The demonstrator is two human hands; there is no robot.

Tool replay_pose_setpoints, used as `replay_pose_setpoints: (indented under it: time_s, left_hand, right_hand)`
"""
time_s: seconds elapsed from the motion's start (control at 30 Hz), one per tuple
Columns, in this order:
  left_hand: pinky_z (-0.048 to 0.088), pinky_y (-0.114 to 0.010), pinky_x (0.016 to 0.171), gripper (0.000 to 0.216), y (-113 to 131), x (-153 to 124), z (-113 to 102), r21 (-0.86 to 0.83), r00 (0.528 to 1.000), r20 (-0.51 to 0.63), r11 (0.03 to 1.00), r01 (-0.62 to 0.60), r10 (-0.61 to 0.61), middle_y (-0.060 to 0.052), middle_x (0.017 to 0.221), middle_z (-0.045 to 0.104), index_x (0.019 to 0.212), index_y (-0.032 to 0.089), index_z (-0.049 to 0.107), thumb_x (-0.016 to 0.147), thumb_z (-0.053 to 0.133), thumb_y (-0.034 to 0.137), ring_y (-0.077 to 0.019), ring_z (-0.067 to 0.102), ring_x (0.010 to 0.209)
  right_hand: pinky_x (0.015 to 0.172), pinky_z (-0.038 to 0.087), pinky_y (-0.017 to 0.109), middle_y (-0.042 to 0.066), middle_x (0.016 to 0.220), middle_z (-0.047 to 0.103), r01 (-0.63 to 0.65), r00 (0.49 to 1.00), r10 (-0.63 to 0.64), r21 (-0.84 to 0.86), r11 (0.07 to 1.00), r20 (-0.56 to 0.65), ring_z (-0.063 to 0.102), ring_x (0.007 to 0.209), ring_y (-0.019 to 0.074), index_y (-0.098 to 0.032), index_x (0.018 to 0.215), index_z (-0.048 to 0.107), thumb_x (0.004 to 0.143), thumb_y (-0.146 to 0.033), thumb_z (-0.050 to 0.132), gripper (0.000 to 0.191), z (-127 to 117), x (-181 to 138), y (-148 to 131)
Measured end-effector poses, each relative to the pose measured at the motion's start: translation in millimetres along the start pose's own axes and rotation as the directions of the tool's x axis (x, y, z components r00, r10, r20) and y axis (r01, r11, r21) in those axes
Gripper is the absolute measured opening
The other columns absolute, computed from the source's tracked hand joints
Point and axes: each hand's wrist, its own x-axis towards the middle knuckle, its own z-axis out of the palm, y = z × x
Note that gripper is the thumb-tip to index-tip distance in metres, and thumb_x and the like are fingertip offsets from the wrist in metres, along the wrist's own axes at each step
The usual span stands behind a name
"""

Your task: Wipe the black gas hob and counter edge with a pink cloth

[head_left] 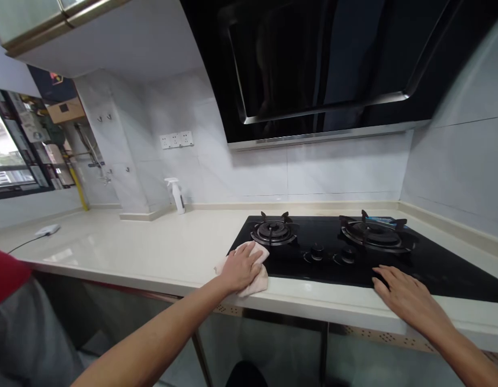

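Observation:
My left hand (241,266) presses down on a pale pink cloth (257,284) at the front left corner of the black glass gas hob (434,269). Its fingers curl over the cloth, which lies half on the glass and half on the counter. My right hand (405,297) lies flat with fingers stretched out on the hob's front edge, below the right burner (373,232). It holds nothing. The left burner (273,230) sits just behind my left hand, and two knobs (331,252) stand between the hands.
A cream countertop (152,247) runs left to a window corner. A white spray bottle (177,195) stands at the back wall, under a row of sockets (176,140). A small white device (47,230) with a cable lies far left. The black range hood (333,64) hangs overhead.

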Motion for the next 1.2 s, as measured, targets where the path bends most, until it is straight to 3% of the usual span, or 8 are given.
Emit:
replay_pose_setpoints:
  time_s: [0.17,0.3,0.43,0.6,0.83,0.97,1.2]
  left_hand:
    - [0.037,-0.056,0.117,0.052,-17,36,2,-0.030,0.987,0.090,0.991,0.134,-0.131,-0.003,0.171,0.029,0.154,0.038,0.045,0.105,0.034,0.049,-0.0313,0.034,0.152]
    - [0.038,-0.068,0.108,0.051,-22,69,8,-0.013,0.951,0.082,0.954,0.299,-0.297,-0.009,0.170,0.029,0.150,0.037,0.050,0.102,0.033,0.047,-0.0408,0.034,0.149]
    - [0.040,-0.068,0.103,0.050,-19,81,9,-0.001,0.933,0.053,0.935,0.355,-0.355,-0.012,0.168,0.032,0.143,0.036,0.058,0.101,0.037,0.049,-0.0476,0.039,0.143]
    - [0.044,-0.059,0.100,0.045,0,51,5,0.032,0.967,0.005,0.966,0.256,-0.256,-0.011,0.161,0.042,0.138,0.037,0.064,0.103,0.037,0.048,-0.0408,0.055,0.127]
    - [0.046,-0.055,0.098,0.043,63,2,0,0.051,0.990,-0.134,0.998,-0.039,0.046,-0.010,0.159,0.043,0.139,0.039,0.064,0.103,0.043,0.050,-0.0371,0.056,0.121]
    - [0.047,-0.054,0.099,0.043,88,12,-7,0.024,0.991,-0.080,0.994,-0.109,0.111,-0.010,0.159,0.044,0.141,0.038,0.062,0.104,0.042,0.049,-0.0349,0.058,0.119]
    - [0.041,-0.053,0.109,0.045,114,65,4,-0.081,0.980,-0.043,0.977,-0.195,0.192,-0.007,0.163,0.040,0.142,0.037,0.060,0.106,0.034,0.048,-0.0336,0.054,0.128]
  right_hand:
    - [0.111,0.042,0.052,0.013,0.141,0.063,-0.010,1.000,0.010,0.008,1.000,0.018,0.058,0.130,0.0324,-0.019,0.131,0.065,0.096,-0.053,0.023,0.064,3,2,3]
    - [0.111,0.042,0.052,0.012,0.141,0.062,-0.033,0.999,0.033,0.003,0.999,0.023,0.059,0.129,0.0312,-0.020,0.130,0.066,0.096,-0.052,0.024,0.062,2,3,-1]
    - [0.110,0.043,0.051,0.011,0.142,0.063,-0.047,0.999,0.047,-0.005,0.999,0.025,0.059,0.131,0.0304,-0.021,0.131,0.066,0.096,-0.053,0.026,0.062,-3,5,-5]
    - [0.110,0.043,0.052,0.011,0.142,0.063,-0.049,0.998,0.049,-0.003,0.999,0.037,0.058,0.131,0.0306,-0.021,0.131,0.065,0.096,-0.052,0.027,0.060,-10,4,-10]
    - [0.113,0.039,0.053,0.012,0.143,0.061,-0.064,0.997,0.063,0.026,0.998,0.036,0.056,0.131,0.0312,-0.019,0.130,0.066,0.098,-0.046,0.028,0.056,-15,4,-17]
    - [0.113,0.039,0.052,0.012,0.142,0.062,-0.067,0.997,0.066,0.029,0.997,0.031,0.056,0.132,0.0305,-0.019,0.130,0.066,0.098,-0.046,0.029,0.055,-17,5,-19]
    - [0.115,0.037,0.050,0.011,0.144,0.060,-0.081,0.995,0.080,0.025,0.996,0.058,0.055,0.133,0.0297,-0.021,0.131,0.064,0.099,-0.047,0.028,0.055,-18,4,-16]
